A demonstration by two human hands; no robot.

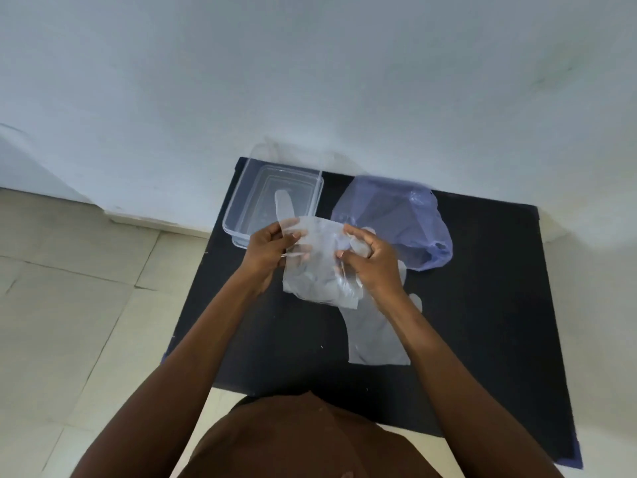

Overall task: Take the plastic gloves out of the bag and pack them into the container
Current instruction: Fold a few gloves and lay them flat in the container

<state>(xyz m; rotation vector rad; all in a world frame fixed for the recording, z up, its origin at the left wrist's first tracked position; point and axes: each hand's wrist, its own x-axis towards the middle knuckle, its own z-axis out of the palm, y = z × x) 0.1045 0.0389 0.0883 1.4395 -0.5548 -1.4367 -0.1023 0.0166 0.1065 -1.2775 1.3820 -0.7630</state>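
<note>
A clear plastic glove (319, 267) hangs between my two hands above the black mat (482, 305). My left hand (270, 251) pinches its left edge and my right hand (367, 258) grips its right side. One glove finger sticks up over the clear container (238, 198), which stands open at the mat's back left. Another flat glove (377, 336) lies on the mat under my right forearm. The translucent blue bag (413, 215) lies crumpled at the back, just right of my right hand.
The mat lies on a pale tiled floor (69, 305) against a white wall (310, 81). The container's clear lid (269, 153) leans behind it against the wall.
</note>
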